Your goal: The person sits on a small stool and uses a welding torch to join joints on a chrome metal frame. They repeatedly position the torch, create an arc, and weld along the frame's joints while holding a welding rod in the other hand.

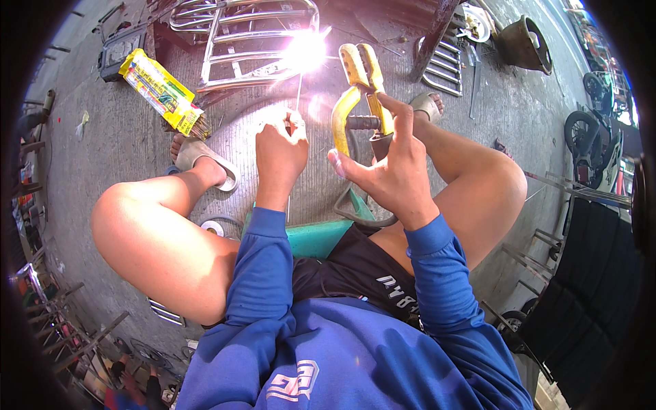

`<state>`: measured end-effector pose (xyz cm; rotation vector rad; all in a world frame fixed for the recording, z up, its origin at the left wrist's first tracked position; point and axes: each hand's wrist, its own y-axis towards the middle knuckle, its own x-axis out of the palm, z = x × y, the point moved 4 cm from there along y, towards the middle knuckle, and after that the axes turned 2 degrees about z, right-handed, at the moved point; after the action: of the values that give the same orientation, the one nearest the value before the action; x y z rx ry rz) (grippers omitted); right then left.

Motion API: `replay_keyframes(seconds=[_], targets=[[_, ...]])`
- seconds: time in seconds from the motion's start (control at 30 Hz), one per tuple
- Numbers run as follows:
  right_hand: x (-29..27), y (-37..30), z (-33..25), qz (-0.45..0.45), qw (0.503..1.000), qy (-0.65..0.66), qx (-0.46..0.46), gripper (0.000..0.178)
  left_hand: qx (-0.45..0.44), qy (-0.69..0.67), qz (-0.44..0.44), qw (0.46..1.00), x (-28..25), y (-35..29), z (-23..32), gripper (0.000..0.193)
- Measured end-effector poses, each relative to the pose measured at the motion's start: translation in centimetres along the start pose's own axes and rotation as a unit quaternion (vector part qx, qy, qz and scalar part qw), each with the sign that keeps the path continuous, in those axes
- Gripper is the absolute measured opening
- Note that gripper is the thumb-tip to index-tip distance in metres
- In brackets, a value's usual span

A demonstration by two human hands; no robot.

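My left hand [281,147] is closed on a thin metal rod [298,94], which points away from me toward a dazzling welding arc [305,52]. My right hand [400,167] grips a yellow welding electrode holder [352,68] by its dark handle, fingers and thumb around the lever side. The holder's jaws are just right of the glare; whether an electrode sits in them is hard to make out. Under the light is a shiny metal rack of tubes [256,37]. The glare hides the spot where the rod meets the rack.
A yellow packet of welding rods [158,92] lies by my left foot, near a dark case [124,51]. A cable [362,220] runs beside the green seat [318,239]. A smaller metal rack [444,67] and dark bucket [525,45] are far right; motorcycles [586,140] stand at the right.
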<state>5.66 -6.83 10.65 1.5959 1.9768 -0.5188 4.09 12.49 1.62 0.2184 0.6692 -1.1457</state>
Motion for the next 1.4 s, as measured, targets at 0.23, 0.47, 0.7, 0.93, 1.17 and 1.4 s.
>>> replay_keyframes(seconds=[0.23,0.47,0.7,0.93,1.17,1.4], targets=[[-0.1,-0.1,-0.3,-0.007,0.999,-0.017,0.028,0.098,-0.041,0.009,-0.018,0.999,0.0,0.2,-0.2,0.022],[0.0,0.1,-0.4,-0.015,0.999,-0.016,0.040,0.097,-0.034,-0.016,-0.001,0.999,0.2,0.4,-0.6,0.022],[0.1,0.3,-0.3,-0.015,1.000,-0.004,0.028,0.097,-0.026,-0.060,0.036,0.997,0.3,0.1,-0.7,0.025],[-0.6,0.2,-0.4,0.029,0.999,0.022,0.031,0.098,-0.019,-0.151,0.071,0.986,0.0,0.7,-0.8,0.025],[-2.7,0.6,0.2,0.146,0.956,0.241,0.081,0.099,-0.026,-0.278,0.074,0.957,-1.0,0.7,0.3,0.026],[-2.5,-0.2,1.3,0.126,0.817,0.555,0.092,0.092,-0.055,-0.419,-0.120,0.898,0.6,-0.6,2.4,0.036]])
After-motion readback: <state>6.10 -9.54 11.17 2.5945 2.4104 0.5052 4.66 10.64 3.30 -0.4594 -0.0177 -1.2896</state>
